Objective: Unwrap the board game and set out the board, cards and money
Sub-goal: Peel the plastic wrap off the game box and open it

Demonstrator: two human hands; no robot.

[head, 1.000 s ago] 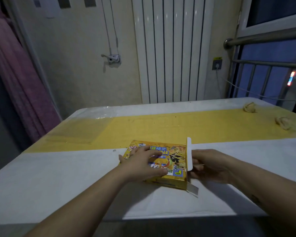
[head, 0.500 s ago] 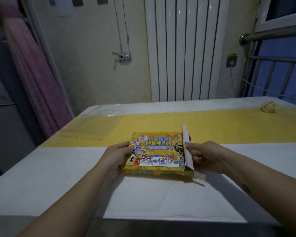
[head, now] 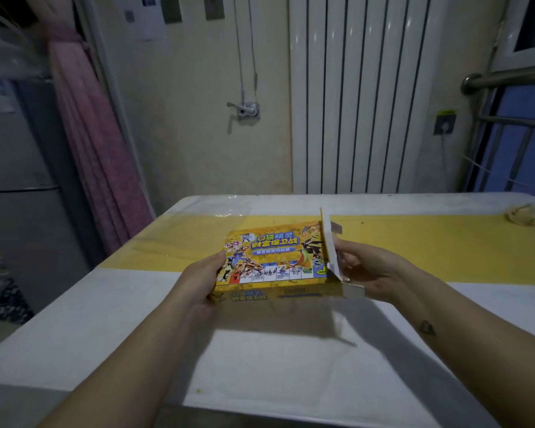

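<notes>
The yellow board game box (head: 272, 257), printed with cartoon creatures, is lifted off the table with its left end lower than its right. My left hand (head: 198, 279) grips its left end, thumb on the lid. My right hand (head: 368, 270) is at the box's right end, where the white end flap (head: 329, 242) stands open and upright; its fingers lie behind and under the flap, at the opening. What is inside the box is hidden.
The white table (head: 260, 359) has a yellow band (head: 430, 245) across it. Clear plastic wrap (head: 198, 230) lies flat at the table's back left. A crumpled scrap (head: 521, 214) sits at the far right. Behind the table stand a radiator and a window railing.
The box has come up off the table and tilted. My left hand slid from its top to its left end. The right end flap stays open. The camera's view has moved to the left.
</notes>
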